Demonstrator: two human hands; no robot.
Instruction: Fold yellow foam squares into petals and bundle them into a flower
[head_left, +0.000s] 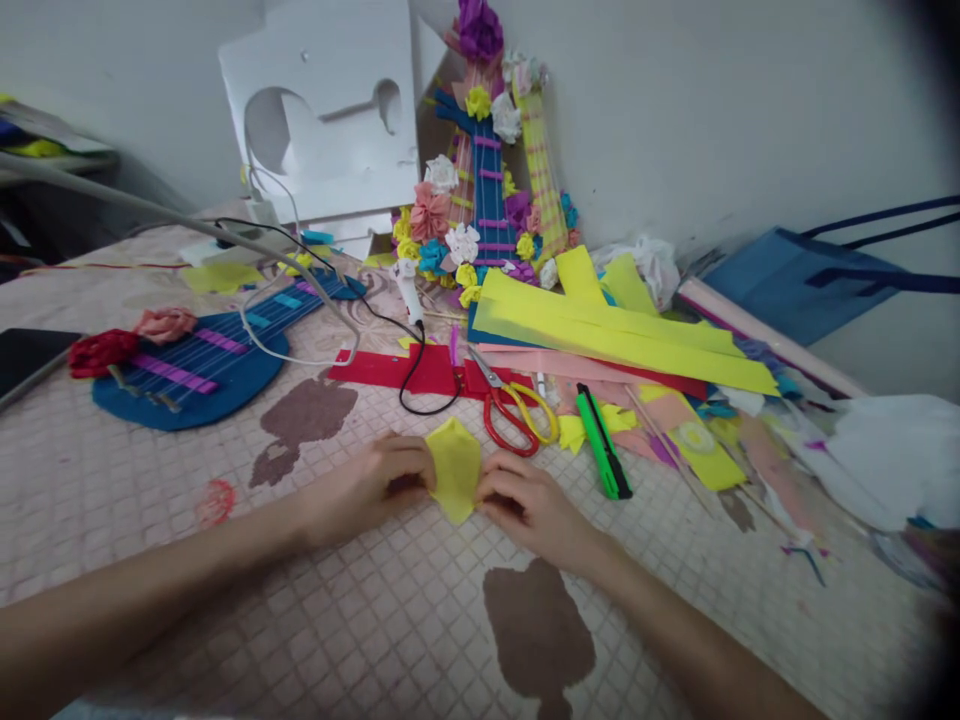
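A small piece of yellow crepe paper (455, 468) stands between my two hands, pointed at its top and bottom ends. My left hand (390, 478) pinches its left edge. On the opposite edge, the fingers of my right hand (529, 503) are closed in a pinch. Just beyond the right hand lie scissors (517, 403) with red and yellow handles. A green box cutter (604, 445) rests farther right. Red crepe paper strips (431, 370) lie past the yellow piece.
At left lies a blue guitar-shaped craft (202, 370) with paper flowers. A white glue gun (407, 290) and its cable are behind my hands. Yellow paper strips (622, 335) pile up at right. Flowered guitar crafts (487, 200) and a white cut-out board (330, 110) lean at the back.
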